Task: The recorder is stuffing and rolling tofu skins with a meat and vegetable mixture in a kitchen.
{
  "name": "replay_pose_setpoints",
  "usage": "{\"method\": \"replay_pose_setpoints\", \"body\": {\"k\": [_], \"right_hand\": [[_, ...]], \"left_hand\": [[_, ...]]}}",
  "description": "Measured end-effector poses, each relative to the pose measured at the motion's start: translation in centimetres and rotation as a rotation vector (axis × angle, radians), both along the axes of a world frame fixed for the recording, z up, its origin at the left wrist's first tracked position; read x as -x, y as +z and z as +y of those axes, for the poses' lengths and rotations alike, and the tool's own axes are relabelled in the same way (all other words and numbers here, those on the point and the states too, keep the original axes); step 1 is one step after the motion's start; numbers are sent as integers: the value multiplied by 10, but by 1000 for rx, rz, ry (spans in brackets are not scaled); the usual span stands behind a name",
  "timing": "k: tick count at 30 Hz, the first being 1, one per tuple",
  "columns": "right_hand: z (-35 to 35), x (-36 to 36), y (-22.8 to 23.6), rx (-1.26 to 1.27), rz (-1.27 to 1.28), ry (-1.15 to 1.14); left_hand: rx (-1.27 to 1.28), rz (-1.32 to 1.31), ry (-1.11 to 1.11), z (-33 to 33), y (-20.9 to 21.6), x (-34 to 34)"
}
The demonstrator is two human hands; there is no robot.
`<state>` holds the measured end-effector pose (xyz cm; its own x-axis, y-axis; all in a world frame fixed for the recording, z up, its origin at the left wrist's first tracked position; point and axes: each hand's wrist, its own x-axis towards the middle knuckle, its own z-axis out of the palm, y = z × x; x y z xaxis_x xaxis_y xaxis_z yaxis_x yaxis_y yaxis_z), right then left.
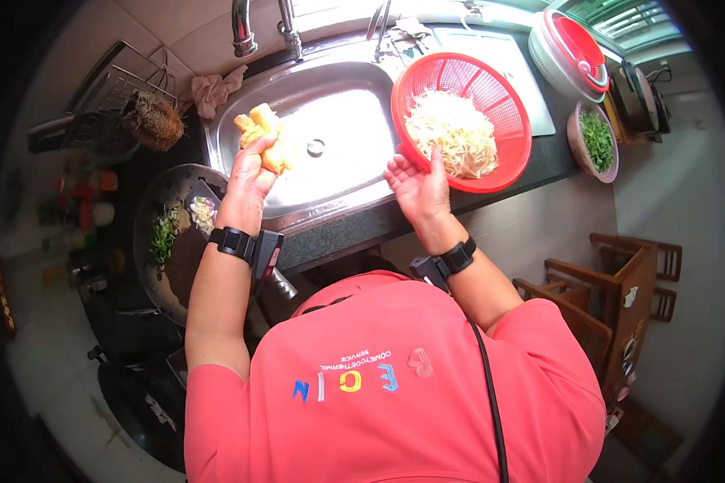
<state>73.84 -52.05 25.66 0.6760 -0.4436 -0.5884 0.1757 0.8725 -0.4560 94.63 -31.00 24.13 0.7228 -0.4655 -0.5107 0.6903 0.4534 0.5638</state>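
My left hand [254, 165] is closed around a lumpy, folded yellow-orange bundle [262, 125] above the left side of the steel sink [346, 92]. Whether the bundle is cloth or food cannot be told. At the sink's right edge, my right hand [415, 185] is palm up with its fingers apart. Its thumb overlaps the near left rim of a red plastic colander [507, 121]; whether it presses on the rim is unclear. A pile of pale shredded strands, like bean sprouts [455, 137], lies in the colander.
Left of the sink, a wide pan [157, 274] holds chopped greens and chopped onion. A faucet [243, 32] hangs behind the sink. To the right are a white board [532, 88], a red-and-white salad spinner [572, 56], a bowl of greens [594, 141] and wooden chairs [612, 282].
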Motion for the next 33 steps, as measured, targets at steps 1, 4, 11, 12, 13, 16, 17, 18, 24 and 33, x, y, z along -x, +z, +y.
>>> {"method": "replay_pose_setpoints", "body": {"k": [1, 4, 11, 12, 13, 16, 17, 18, 24, 33], "right_hand": [[-2, 0, 0, 44, -34, -43], [-12, 5, 0, 86, 9, -66], [-40, 4, -7, 185, 59, -39], [-42, 2, -7, 182, 53, -31], [-47, -1, -6, 177, 46, -21], [-64, -9, -10, 188, 38, -5], [-70, -12, -12, 210, 21, 2], [-74, -12, -11, 189, 26, -41], [-67, -20, -5, 190, 25, -84], [-15, -57, -16, 572, -8, 367]], "left_hand": [[8, 7, -3, -1, 0, -1], [-68, 43, 35, -4, 9, 6], [-77, 30, 1, -7, 4, 7], [-75, 22, 12, -4, 3, 7], [-73, 14, 24, -1, 2, 7], [9, -32, 8, 3, -3, 8], [10, -37, 23, 1, -6, 9], [-3, -15, 21, -4, -6, 8], [-14, -36, 44, -8, 7, 16], [-51, -25, 93, -3, 6, 14]]}}
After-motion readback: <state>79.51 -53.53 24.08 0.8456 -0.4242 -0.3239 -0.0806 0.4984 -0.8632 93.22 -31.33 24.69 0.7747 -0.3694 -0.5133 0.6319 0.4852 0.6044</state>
